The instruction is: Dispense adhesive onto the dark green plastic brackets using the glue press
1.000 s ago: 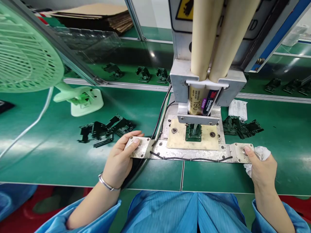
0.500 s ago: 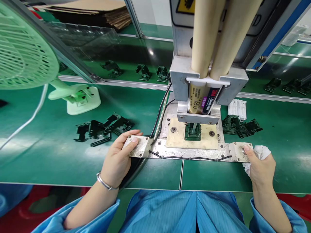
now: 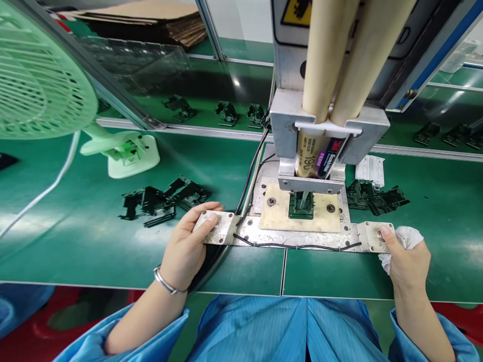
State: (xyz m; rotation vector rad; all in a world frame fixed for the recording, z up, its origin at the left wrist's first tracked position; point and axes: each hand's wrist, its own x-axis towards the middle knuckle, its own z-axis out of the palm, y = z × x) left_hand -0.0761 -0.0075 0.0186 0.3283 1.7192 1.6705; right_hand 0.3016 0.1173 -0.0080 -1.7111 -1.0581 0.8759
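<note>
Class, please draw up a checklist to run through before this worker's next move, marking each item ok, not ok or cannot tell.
1. Left hand at the left metal block, thumb on top: ok.
2. Right hand at the right metal block, thumb on its button: ok.
3. Right hand free of other items: not ok, it holds a crumpled white cloth.
4. Dark part on the cream plate, below the cartridge: ok.
5. Both hands clear of the cream plate: ok.
6. Buttons fully pressed: cannot tell.

The green bench (image 3: 237,274) carries a fan (image 3: 41,85), black parts (image 3: 151,201) and metal fixture (image 3: 273,238).
</note>
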